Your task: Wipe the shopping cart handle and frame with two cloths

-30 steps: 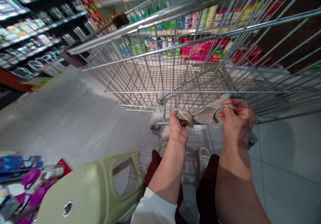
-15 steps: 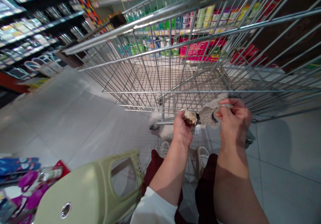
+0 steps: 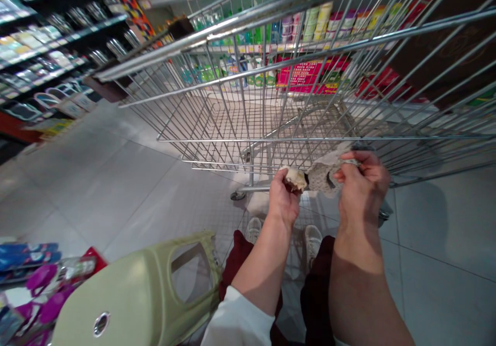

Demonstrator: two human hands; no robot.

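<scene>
Presently, a crumpled cream bundle (image 3: 296, 179) is held in the left hand (image 3: 284, 199), by which its near side is gripped, while a grey speckled piece (image 3: 320, 176) is pinched at its outer edge between the thumb and fingers of the right hand (image 3: 362, 176). Both are suspended above the tiled floor (image 3: 101, 191), before the side of a wire shopping cart (image 3: 219, 81); whether they are joined cannot be told, since only a narrow dark part is seen between them. The chief hazard is judged to be a slip: because the piece is secured only by a pinch at one end, it could be lost if the fingertips were relaxed, and would probably be dropped near the white shoes (image 3: 312, 242). If the two are parts of one thing, a seam or edge could be strained by an uneven pull. Snagging is also to be considered, as the limp material is held close to the wires and could be caught on them if it were swung forward; actual contact cannot be made out. The cart is grasped by neither hand, and on its small wheel (image 3: 237, 195) it might be rolled away by a knock. To the left, a pale green stool (image 3: 112, 294) is placed near the legs and could be bumped if a step were taken sideways.
</scene>
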